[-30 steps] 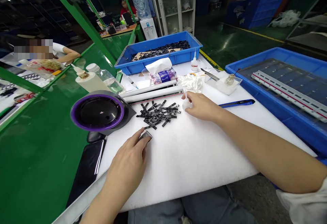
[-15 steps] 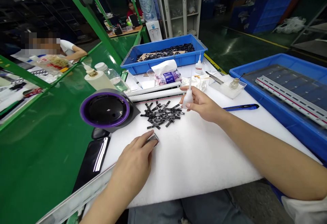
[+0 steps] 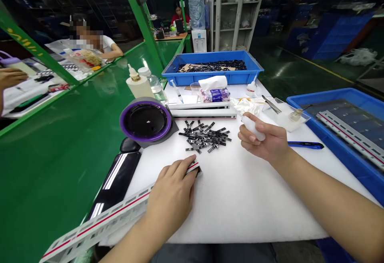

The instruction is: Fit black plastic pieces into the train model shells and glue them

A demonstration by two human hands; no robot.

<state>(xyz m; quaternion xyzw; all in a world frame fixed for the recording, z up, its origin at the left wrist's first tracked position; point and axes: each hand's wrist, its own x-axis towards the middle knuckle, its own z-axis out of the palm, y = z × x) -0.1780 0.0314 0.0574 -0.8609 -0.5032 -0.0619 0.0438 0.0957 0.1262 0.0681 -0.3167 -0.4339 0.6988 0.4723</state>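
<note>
My left hand (image 3: 171,193) lies on the near end of a long white rail with a red stripe (image 3: 102,219), which runs off the foam pad towards the lower left. My fingers cover the rail's end, close to a small dark part (image 3: 198,171). My right hand (image 3: 262,141) grips a small white plastic squeeze bottle (image 3: 253,128), tilted, with its tip hidden. A loose pile of several black metal clips (image 3: 205,136) lies on the white foam pad (image 3: 234,199) between my hands. A second white rail (image 3: 204,113) lies along the pad's far side.
A purple-rimmed black dish (image 3: 145,122) stands left of the clips. Behind are a blue crate of black parts (image 3: 211,69) and a tissue box (image 3: 213,89). Tweezers (image 3: 271,104) lie at the right, beside a blue utility knife (image 3: 306,145) and a blue crate of rails (image 3: 336,125).
My left hand has moved up and right with the rail's end now plain beneath it. My right hand has shifted right and tilted the bottle. The whole view has swung.
</note>
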